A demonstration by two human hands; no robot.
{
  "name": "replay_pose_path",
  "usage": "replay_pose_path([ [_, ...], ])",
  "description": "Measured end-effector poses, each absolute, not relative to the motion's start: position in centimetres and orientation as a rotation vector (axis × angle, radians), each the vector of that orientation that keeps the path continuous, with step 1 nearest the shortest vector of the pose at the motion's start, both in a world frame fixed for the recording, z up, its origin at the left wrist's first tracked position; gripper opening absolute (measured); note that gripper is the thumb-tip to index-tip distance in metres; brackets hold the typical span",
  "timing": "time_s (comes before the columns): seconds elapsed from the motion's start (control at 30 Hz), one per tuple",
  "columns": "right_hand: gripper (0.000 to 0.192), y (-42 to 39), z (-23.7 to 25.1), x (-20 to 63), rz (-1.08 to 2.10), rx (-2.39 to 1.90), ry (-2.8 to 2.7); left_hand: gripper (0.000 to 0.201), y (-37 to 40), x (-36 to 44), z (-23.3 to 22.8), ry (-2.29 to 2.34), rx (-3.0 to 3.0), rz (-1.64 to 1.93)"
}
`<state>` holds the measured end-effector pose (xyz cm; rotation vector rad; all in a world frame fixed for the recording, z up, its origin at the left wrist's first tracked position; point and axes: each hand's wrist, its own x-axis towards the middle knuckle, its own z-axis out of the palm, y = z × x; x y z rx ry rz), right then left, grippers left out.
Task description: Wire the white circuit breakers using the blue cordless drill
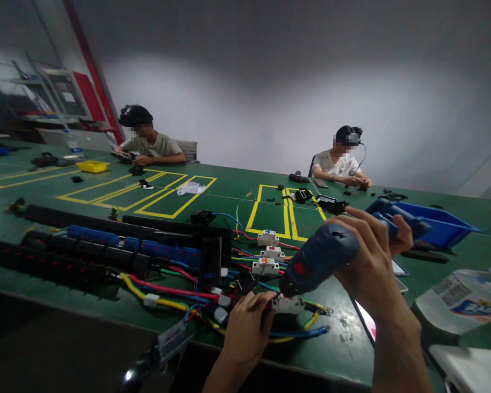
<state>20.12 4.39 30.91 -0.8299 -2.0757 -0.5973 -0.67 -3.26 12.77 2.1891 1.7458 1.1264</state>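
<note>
- The green workbench (106,305) fills the lower view, marked with yellow tape rectangles (175,191), and runs back to a grey wall.
- Two other people sit at its far edge, one at the left (149,143) and one further right (339,161), each with hands down on small work of their own.
- Long black wiring ducts (65,256) lie across the left of the bench, with blue terminal strips (94,236) set between them.
- A blue plastic bin (442,224) stands on the right, behind the person's right hand.
- The blue cordless screwdriver (317,259) is held above the bench's near edge, its nose tilted down and left toward a white breaker.
- The right hand (372,256) is wrapped around the screwdriver's rear body, fingers curled firmly over the top.
- The left hand (247,325) rests on the bench with fingers pinched on the white breaker (288,304) (its thumb lies along the part's left end).
- Loose wires (167,289) in red, yellow, blue and green spread from the ducts to that breaker.
- Three more white breakers (268,254) stand in a row just beyond the screwdriver's tip.
</note>
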Motion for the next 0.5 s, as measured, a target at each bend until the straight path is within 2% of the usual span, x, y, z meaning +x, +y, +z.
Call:
replay_pose_path([
  [0.4,0.031,4.5,32.3,18.2,-0.729,-0.853,-2.127,0.026,-3.4,-0.7,13.4,1.746,2.162,1.131],
  [0.5,0.033,5.1,32.3,18.1,-0.696,-0.830,-2.143,0.027,-3.3,-0.6,13.2,1.740,2.155,1.159],
])
